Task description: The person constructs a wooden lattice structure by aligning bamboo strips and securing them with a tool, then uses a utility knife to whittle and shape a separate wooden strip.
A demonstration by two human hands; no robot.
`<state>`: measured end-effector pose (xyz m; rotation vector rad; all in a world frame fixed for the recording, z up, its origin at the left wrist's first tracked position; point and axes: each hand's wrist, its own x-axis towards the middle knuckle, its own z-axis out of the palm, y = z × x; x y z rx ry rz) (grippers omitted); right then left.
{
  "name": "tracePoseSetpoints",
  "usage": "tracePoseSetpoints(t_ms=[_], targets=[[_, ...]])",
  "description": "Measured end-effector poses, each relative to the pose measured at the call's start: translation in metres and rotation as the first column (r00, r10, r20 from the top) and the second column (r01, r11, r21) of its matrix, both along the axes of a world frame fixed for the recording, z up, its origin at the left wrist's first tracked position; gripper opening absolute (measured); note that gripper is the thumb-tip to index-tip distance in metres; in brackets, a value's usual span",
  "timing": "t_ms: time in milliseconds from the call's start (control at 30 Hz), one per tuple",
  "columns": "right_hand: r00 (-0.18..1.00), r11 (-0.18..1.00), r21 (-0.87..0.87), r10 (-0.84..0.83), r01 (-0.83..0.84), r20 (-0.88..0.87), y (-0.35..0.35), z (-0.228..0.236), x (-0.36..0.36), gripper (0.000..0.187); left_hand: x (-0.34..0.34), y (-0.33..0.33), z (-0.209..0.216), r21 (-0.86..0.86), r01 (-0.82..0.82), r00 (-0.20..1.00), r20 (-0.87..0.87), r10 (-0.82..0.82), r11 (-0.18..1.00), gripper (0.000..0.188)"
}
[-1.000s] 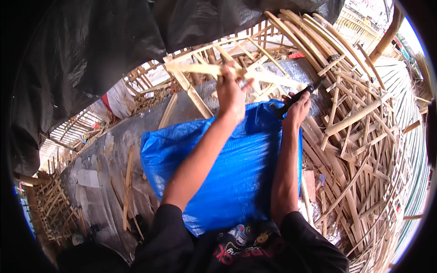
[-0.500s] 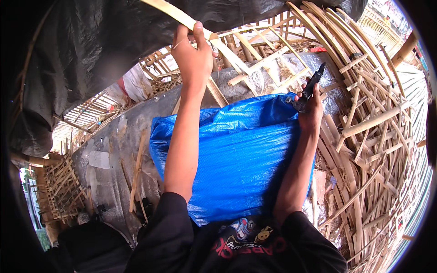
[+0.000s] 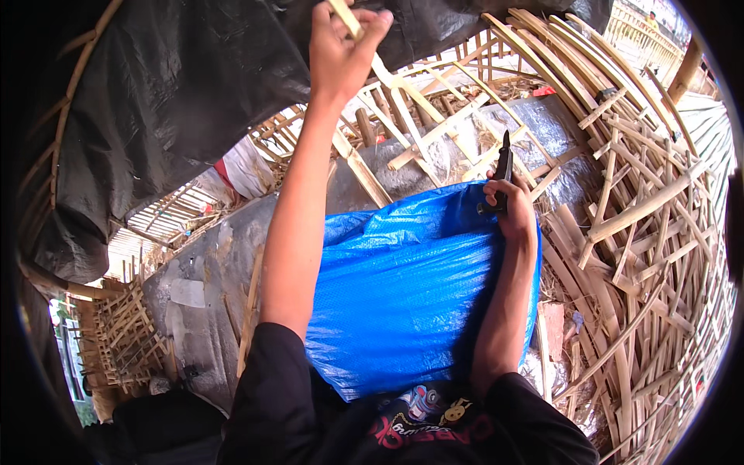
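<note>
My left hand (image 3: 341, 48) is raised high at the top of the view, closed around a long pale bamboo strip (image 3: 387, 81) that runs down to the right. My right hand (image 3: 513, 208) rests at the far edge of a blue plastic sheet (image 3: 411, 287) spread over my lap and grips a dark-handled knife (image 3: 504, 167), blade pointing up. The two hands are well apart.
Heaps of split bamboo strips (image 3: 643, 232) fill the right side and the far middle. A black tarp (image 3: 178, 101) hangs over the upper left. Woven bamboo lattice frames (image 3: 124, 341) lie at the lower left on a grey ground sheet (image 3: 201, 279).
My left hand has lifted the bamboo strip from the pile up and to the left, high overhead. My right hand with the knife has stayed near the blue sheet's far edge.
</note>
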<state>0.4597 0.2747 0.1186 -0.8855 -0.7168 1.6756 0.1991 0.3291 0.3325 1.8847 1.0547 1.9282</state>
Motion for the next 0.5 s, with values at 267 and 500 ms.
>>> tracePoseSetpoints(t_ms=[267, 500], targets=[[0.894, 0.989, 0.039, -0.143, 0.14, 0.425, -0.028, 0.044, -0.023, 0.044, 0.021, -0.011, 0.061, 0.016, 0.141, 0.96, 0.242, -0.141, 0.99, 0.025], [0.941, 0.914, 0.376, -0.249, 0.15, 0.229, -0.084, 0.148, -0.063, 0.046, 0.016, -0.011, 0.06, 0.063, 0.3, 0.843, 0.45, -0.295, 0.952, 0.046]])
